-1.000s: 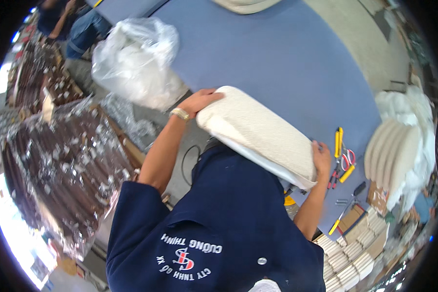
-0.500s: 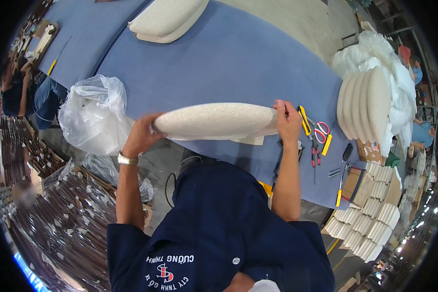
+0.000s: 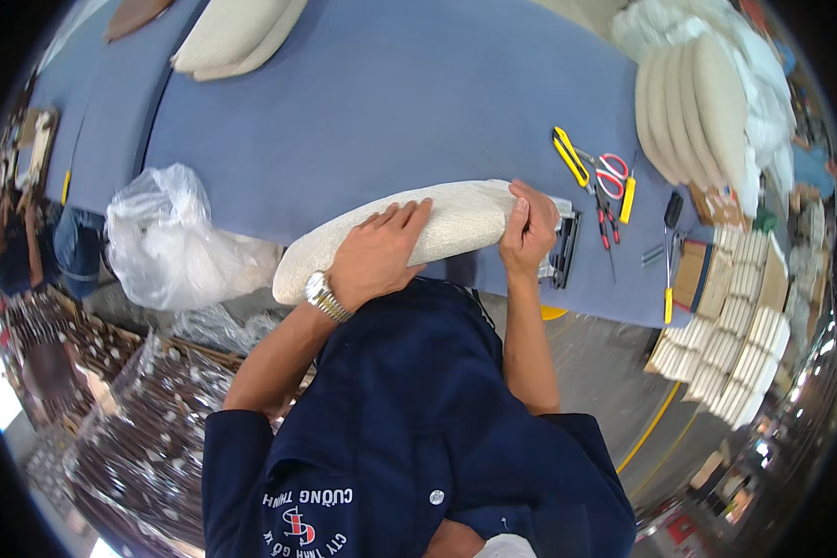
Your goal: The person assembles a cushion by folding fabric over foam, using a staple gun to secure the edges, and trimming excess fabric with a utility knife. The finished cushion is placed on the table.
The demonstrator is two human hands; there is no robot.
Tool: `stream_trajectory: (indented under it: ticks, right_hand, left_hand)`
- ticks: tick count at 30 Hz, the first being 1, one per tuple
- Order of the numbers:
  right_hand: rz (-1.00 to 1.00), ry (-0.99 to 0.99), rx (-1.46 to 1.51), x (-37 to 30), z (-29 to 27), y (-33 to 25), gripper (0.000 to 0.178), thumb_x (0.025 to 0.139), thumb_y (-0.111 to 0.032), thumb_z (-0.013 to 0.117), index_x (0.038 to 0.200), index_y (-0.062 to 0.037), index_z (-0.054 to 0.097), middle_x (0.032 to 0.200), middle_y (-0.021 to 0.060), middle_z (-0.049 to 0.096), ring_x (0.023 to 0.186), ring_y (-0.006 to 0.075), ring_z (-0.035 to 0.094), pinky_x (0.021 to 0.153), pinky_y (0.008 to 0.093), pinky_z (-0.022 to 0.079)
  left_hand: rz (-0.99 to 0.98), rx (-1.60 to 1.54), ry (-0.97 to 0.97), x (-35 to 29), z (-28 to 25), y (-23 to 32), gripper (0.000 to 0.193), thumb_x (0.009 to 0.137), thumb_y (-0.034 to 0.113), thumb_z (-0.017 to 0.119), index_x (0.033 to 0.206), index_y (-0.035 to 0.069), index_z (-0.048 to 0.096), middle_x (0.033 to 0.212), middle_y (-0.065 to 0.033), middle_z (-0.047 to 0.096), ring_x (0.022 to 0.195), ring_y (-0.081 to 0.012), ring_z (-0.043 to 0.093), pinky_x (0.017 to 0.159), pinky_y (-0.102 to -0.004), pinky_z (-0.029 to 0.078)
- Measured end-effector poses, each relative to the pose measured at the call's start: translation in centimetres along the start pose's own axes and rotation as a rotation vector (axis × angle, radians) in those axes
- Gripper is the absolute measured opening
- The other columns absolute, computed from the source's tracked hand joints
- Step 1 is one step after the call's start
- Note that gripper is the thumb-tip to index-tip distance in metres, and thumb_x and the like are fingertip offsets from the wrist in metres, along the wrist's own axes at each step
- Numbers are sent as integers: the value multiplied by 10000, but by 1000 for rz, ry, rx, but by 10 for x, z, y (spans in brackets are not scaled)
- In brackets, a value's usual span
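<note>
A cream fabric-covered seat cushion [image 3: 460,219] is held on its edge at the table's near side, its left end lower than its right. My left hand [image 3: 377,256] lies across its face, fingers over the fabric and thumb by the lower edge. At the cushion's right end, my right hand [image 3: 528,231] pinches the cover between thumb and fingers. Just beyond that hand a black and silver tool [image 3: 563,246] rests on the table, partly hidden. The cushion's far side is out of sight.
Right on the blue table [image 3: 363,112] lie a yellow cutter [image 3: 570,156], red-handled scissors [image 3: 612,175] and screwdrivers. Finished cushions [image 3: 688,112] stand at the far right, others [image 3: 242,37] far left. A clear plastic bag [image 3: 163,237] bulges at the left edge.
My left hand has moved from the cushion's left end onto the middle of its face. The cushion has tilted, left end down. My right hand stays at the right end. The whole view has shifted.
</note>
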State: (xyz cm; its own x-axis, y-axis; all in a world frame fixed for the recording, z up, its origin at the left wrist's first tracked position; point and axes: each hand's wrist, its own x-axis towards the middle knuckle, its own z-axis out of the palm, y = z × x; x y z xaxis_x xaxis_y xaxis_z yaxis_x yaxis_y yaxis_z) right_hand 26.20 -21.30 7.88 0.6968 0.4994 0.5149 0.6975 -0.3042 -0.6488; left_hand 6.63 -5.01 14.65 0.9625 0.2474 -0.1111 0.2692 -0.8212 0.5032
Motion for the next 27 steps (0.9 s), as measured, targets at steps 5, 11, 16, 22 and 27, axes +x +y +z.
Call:
stream_trajectory:
  ticks: [5,11,16,22,27]
  right_hand:
    - [532,379,453,-11,39,18,386,1090,-254,458,1292,28,627,1436,221,563,1320,318,527,1140,417,360]
    - [434,441,562,104,87,-20,517,1123,-318,355,1496,24,465,1481,157,510,1342,243,483,1160,365,345]
    - [735,243,772,119,130,-42,566,1128,-385,291,1570,-40,366,1564,139,437,1415,250,434,1185,372,340]
    - [1149,47,958,43,161,-91,632,1134,-465,213,1660,-118,249,1663,117,350,1502,259,375,1214,382,335]
    - [1060,64,904,-21,165,-32,631,1129,-496,228,1647,-147,310,1645,119,380,1466,263,429,1196,372,364]
  left_hand:
    - [52,-60,-100,35,-8,0,775,846,254,774,1501,11,437,1364,-277,621,1147,-459,660,973,-484,550]
    - [-190,-177,-153,77,-92,11,720,935,274,710,1530,-12,421,1378,-320,599,1239,-437,625,1045,-480,497]
    - [-124,-892,-60,103,-7,-81,737,1083,539,378,1641,73,255,1631,-203,380,1470,-309,437,1192,-409,363]
    - [-311,-1297,-191,79,3,-108,774,1083,650,150,1680,157,140,1722,-114,219,1580,-271,216,1273,-394,206]
    - [-171,-1168,-112,59,27,-88,736,1103,588,185,1678,135,115,1729,-190,108,1593,-345,86,1281,-446,120]
